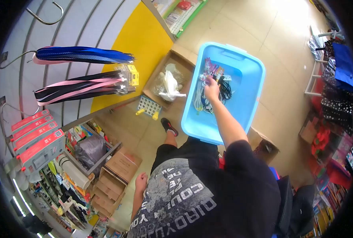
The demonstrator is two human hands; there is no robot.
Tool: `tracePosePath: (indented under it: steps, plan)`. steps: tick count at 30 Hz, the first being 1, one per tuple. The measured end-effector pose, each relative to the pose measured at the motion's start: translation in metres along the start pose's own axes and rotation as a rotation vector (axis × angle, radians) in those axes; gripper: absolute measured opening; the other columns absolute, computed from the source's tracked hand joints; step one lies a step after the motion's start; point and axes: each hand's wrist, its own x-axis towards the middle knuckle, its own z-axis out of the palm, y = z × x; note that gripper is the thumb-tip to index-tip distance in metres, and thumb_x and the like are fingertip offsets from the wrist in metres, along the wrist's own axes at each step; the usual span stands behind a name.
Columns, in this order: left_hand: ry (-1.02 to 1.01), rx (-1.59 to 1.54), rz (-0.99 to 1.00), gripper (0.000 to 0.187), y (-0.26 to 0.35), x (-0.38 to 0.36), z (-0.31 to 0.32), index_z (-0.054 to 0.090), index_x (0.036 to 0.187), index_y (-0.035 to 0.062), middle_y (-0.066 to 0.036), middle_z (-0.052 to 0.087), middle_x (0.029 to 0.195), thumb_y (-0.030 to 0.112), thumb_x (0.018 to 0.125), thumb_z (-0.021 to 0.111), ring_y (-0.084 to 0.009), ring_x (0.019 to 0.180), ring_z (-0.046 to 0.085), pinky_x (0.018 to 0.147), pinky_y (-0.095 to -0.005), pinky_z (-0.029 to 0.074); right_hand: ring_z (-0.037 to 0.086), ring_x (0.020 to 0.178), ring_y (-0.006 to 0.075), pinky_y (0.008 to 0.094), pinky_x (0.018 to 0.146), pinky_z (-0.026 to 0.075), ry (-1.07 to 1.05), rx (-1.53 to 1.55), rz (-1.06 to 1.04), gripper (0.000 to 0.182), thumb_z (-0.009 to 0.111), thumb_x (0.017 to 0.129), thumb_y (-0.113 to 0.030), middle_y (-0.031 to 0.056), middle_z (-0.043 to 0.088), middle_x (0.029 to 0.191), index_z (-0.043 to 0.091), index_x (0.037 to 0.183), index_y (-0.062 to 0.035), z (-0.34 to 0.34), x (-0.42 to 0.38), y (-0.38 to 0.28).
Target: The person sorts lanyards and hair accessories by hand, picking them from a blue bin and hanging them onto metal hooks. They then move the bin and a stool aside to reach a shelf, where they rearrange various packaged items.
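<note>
My right hand (212, 89) reaches down into a light blue plastic bin (240, 119). Its fingers are pinched together above coiled cables, and what they hold, if anything, is too small to make out. Black cables (225, 91) lie beside the fingers, with white cables (199, 99) on the other side. Small packets with pink and red parts (211, 67) rest at the bin's far left. Down by my left side hangs my left hand (141, 181), its fingers curled in and no object showing in them.
An open cardboard box (148, 85) with plastic bags stands left of the bin. Lanyards (81, 85) and red-and-grey boxes (41, 144) hang on the slatted wall. Empty cartons (109, 190) sit lower left. Umbrellas and bags (335, 91) hang on the right.
</note>
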Motion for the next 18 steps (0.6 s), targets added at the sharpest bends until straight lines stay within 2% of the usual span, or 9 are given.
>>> tracePosePath:
  steps: [1,3,5,7,10,13,15,17,18]
  plan:
    - [0.021,0.048,0.004,0.026,0.021,0.003,-0.003,0.059,0.106,-0.0002,-0.01,0.062,0.087,0.014,0.084,0.058,-0.0147,0.078,0.058,0.071,-0.0268,0.046,0.059,0.095,0.0323,0.0356,0.084,0.045,0.052,0.042,-0.058,0.035,0.047,0.073,0.0,0.0178,0.061,0.103,0.059,0.106,-0.0011,-0.011,-0.01,-0.009]
    - [0.044,0.091,0.016,0.027,0.046,0.015,-0.002,0.058,0.107,0.0,-0.01,0.062,0.088,0.014,0.084,0.058,-0.0153,0.079,0.058,0.071,-0.0273,0.047,0.061,0.091,0.0289,0.0329,0.082,0.046,0.104,0.102,-0.043,0.028,0.045,0.078,0.003,0.0161,0.063,0.098,0.061,0.101,-0.0016,-0.038,-0.031,-0.041]
    - [0.064,0.07,0.196,0.03,0.065,0.039,0.001,0.057,0.109,-0.0001,-0.011,0.062,0.089,0.016,0.084,0.058,-0.0164,0.08,0.059,0.073,-0.0279,0.047,0.061,0.083,0.0176,0.0278,0.077,0.046,0.104,0.29,-0.023,0.017,0.053,0.084,-0.002,0.0107,0.065,0.09,0.062,0.098,0.0003,-0.055,-0.046,-0.055]
    - [0.066,0.15,0.268,0.032,0.137,0.041,0.004,0.055,0.111,0.0002,-0.014,0.063,0.096,0.016,0.084,0.057,-0.0203,0.088,0.061,0.078,-0.0306,0.047,0.059,0.082,0.0127,0.0249,0.076,0.046,0.086,0.42,-0.04,0.016,0.055,0.084,0.0,0.0071,0.064,0.09,0.062,0.098,0.0007,-0.075,-0.062,-0.081]
    - [0.012,0.192,0.455,0.036,0.23,0.046,0.013,0.052,0.116,0.0012,-0.018,0.061,0.107,0.016,0.083,0.058,-0.0262,0.101,0.059,0.086,-0.0343,0.046,0.057,0.083,0.0113,0.0243,0.075,0.045,0.064,0.607,-0.114,0.013,0.054,0.084,0.003,0.005,0.062,0.09,0.061,0.096,0.0008,-0.106,-0.079,-0.121]
    - [-0.042,0.188,0.672,0.045,0.316,0.041,0.028,0.048,0.121,0.0028,-0.018,0.059,0.112,0.015,0.08,0.061,-0.0294,0.105,0.057,0.089,-0.0359,0.044,0.056,0.086,0.0118,0.0245,0.076,0.045,0.038,0.695,-0.255,0.01,0.054,0.085,0.004,0.0048,0.06,0.092,0.06,0.093,0.0016,-0.132,-0.087,-0.149]
    - [-0.093,0.009,0.833,0.052,0.374,0.019,0.039,0.045,0.125,0.0034,-0.018,0.055,0.117,0.016,0.078,0.064,-0.0317,0.11,0.053,0.092,-0.0366,0.042,0.056,0.084,0.015,0.0255,0.074,0.045,0.04,0.65,-0.365,0.01,0.055,0.082,0.005,0.0071,0.058,0.09,0.06,0.089,0.0005,-0.155,-0.095,-0.186]
    - [0.061,0.151,1.107,0.058,0.42,0.001,0.045,0.043,0.127,0.0036,-0.019,0.05,0.124,0.019,0.077,0.066,-0.0332,0.116,0.048,0.097,-0.0378,0.039,0.056,0.079,0.0203,0.0279,0.071,0.045,-0.038,0.262,-0.616,0.014,0.057,0.077,0.008,0.0107,0.056,0.087,0.061,0.086,-0.0017,-0.171,-0.104,-0.217]
    - [0.08,0.145,1.178,0.059,0.439,-0.015,0.046,0.042,0.127,0.0035,-0.019,0.049,0.125,0.02,0.076,0.067,-0.0337,0.118,0.046,0.098,-0.0382,0.037,0.054,0.079,0.026,0.0322,0.07,0.044,-0.017,0.268,-0.74,0.02,0.059,0.069,0.01,0.0136,0.052,0.085,0.063,0.082,-0.0042,-0.168,-0.107,-0.229]
